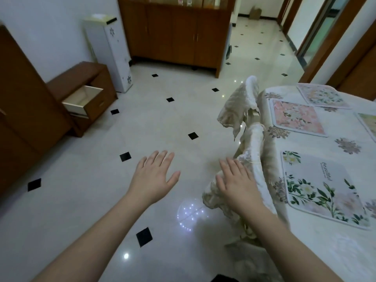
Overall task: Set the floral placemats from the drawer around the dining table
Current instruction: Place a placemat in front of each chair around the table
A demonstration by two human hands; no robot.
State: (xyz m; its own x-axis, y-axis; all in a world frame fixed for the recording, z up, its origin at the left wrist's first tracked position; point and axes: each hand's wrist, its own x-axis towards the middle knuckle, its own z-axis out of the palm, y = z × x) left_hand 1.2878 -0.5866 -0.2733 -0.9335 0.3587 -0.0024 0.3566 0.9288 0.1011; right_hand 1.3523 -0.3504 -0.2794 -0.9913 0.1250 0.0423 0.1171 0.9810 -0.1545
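Note:
Several floral placemats lie on the dining table [317, 247] at the right: a green-leafed one [323, 190] nearest me, a pink one [298, 118] beyond it, a pale one [322, 96] at the far end, and a yellowish one [369, 123] cut off by the frame's right edge. The drawer [83, 101] of a low brown cabinet at the left stands pulled out; its visible inside looks bare. My left hand [155, 177] hovers over the floor with fingers spread, holding nothing. My right hand [237, 185] is stretched flat over the near chair's cover, holding nothing.
Two chairs with cream lace covers [240, 106] stand against the table's left side. A white narrow cabinet [114, 55] and a brown sideboard [177, 35] line the far wall. Glossy tiled floor [162, 119] spreads between the drawer and the table.

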